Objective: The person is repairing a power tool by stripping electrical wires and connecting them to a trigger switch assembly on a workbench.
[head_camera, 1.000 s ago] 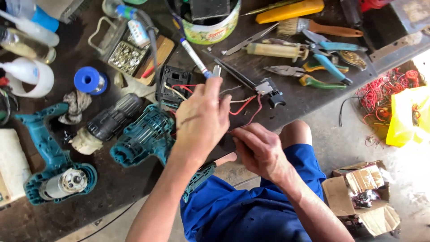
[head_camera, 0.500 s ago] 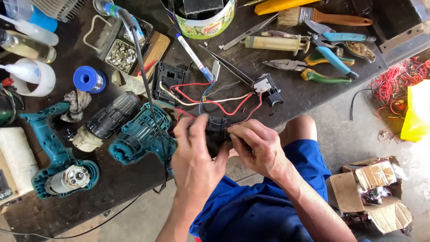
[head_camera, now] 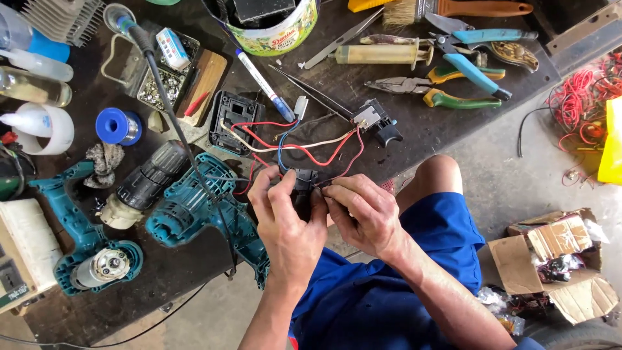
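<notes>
Head view, surface: You are seated at a dark, scuffed workbench (head_camera: 414, 123) crowded with tools; bare concrete floor (head_camera: 518, 194) lies at 3 o'clock, with a torn cardboard box (head_camera: 557, 259) of scraps at 4 o'clock.
Head view, surroundings: At 9 o'clock lies a teal drill shell (head_camera: 194, 207) beside a black motor (head_camera: 146, 181); at 12 o'clock a tin can (head_camera: 278, 32); at 1 o'clock pliers (head_camera: 440, 94) and a paintbrush (head_camera: 453, 9).
Thing in hand: A small black switch block (head_camera: 302, 188) sits at the bench's near edge, just below centre, between both your hands.
Axis: Its long side runs roughly 12 to 6 o'clock; the top end, where the wires enter, faces 12.
Wires: Red, white and blue wires (head_camera: 291, 144) fan from it toward 12 o'clock, reaching a black battery terminal plate (head_camera: 233, 120) at 11 and a black trigger switch (head_camera: 379, 123) at 1.
Left hand (head_camera: 288, 223): Fingers curled and pressed on the block's left side, holding it.
Right hand (head_camera: 363, 217): Fingertips pinching the block's right edge.
Hard to make out: The block's lower half is covered by your fingers; which wire joins which terminal cannot be told. The paintbrush and can are cut off by the top edge.
</notes>
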